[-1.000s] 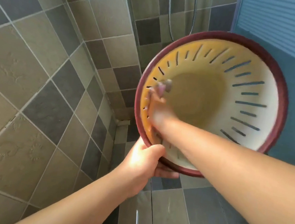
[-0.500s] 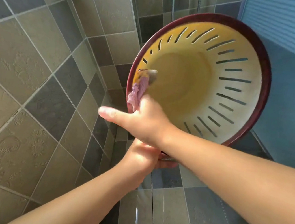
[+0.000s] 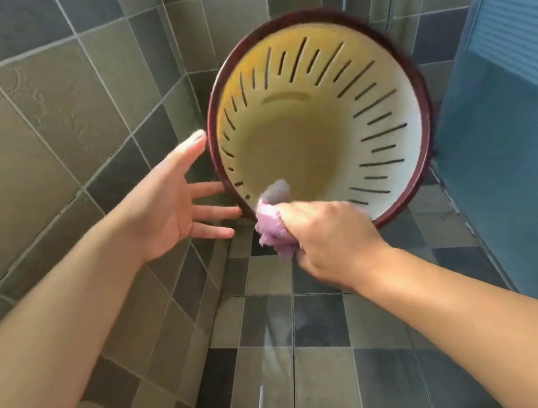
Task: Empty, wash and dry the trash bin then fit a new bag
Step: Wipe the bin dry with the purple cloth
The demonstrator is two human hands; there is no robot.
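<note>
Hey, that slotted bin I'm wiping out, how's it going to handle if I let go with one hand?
The bin looks like thin slotted plastic, so probably light and a bit flexible. Its round rim likely rolls or swings. Only the left hand's straight fingers touch it while the right hand grips the cloth, so it may slip.

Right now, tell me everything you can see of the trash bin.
The trash bin is a round, tapering plastic basket, pale cream to yellow inside with a dark red rim and slim slots cut around its upper wall. It is empty, tipped with its mouth toward the camera, above the tiled floor in a corner. The right hand presses a pink cloth over its lower rim. The left hand is spread open, fingertips at the rim's left edge; contact is unclear.
</note>
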